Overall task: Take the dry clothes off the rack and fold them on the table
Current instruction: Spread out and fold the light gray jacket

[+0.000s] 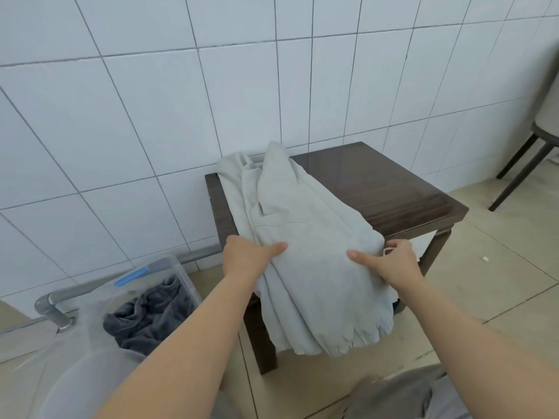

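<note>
A pale grey-beige garment lies bunched across the left half of a small dark wooden table. Its gathered hem hangs over the table's near edge. My left hand grips the cloth at its left side near the table's front corner, thumb on top. My right hand grips the cloth's right side at the front edge, thumb on top, and a white drawstring loop shows by its fingers.
A clear plastic bin holding a dark grey garment stands on the floor to the left. A grey pipe runs along the tiled wall. A dark-legged chair stands at the right. Grey cloth lies at the bottom.
</note>
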Demonstrator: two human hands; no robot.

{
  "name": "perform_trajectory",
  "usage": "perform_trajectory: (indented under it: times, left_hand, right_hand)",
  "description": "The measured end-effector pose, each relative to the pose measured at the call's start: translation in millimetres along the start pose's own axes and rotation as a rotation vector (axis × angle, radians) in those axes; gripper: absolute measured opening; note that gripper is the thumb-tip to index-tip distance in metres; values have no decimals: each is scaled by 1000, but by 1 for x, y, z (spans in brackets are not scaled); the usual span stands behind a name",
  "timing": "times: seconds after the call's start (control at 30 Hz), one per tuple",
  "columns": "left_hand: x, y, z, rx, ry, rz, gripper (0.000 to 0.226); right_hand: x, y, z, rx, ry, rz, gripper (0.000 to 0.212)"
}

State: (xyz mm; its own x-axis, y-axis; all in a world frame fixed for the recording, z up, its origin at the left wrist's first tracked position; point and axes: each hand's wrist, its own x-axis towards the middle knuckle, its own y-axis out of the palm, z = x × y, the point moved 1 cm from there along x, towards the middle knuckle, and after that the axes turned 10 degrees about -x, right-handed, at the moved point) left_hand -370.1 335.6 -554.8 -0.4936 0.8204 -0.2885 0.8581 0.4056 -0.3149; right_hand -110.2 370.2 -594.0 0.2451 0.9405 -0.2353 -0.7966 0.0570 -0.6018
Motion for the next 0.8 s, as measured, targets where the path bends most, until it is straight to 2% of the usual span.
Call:
perform_trajectory:
  times: [0.07, 0.1, 0.2, 0.27, 0.3, 0.37, 0.5, 0.67, 0.8]
  left_hand:
    - [-8, -7, 0, -107, -66, 62, 65]
    - [-10, -11, 2, -180, -117, 99, 58]
    - [-28, -25, 6, -368, -306, 265, 38]
    - [-39, -30, 12, -318, -361, 354, 34]
    - [-41, -32, 16, -296, -359, 376, 32]
    - [-44, -33, 17, -302, -353, 398, 35]
    - [-51, -28, 17, -329, -372, 489, 52]
    - [-57, -33, 7, -286, -283, 610, 62]
    - [-69, -44, -2, -289, -294, 869, 60]
  right_hand:
    - [-7, 0, -10, 72, 35, 163, 136]
    - [-8, 1, -14, 103, 38, 230, 141]
    - [-4, -1, -19, 153, -6, 323, 112]
    - [-1, -6, -19, 117, -42, 362, 105]
    - [-5, -12, -15, 106, -55, 408, 94]
    - [-9, -23, -10, 85, -38, 564, 73]
    - [-18, -45, -1, -9, 26, 858, 77]
    - [-29, -70, 18, 121, -59, 987, 94]
    - [-37, -87, 29, 159, -80, 1026, 81]
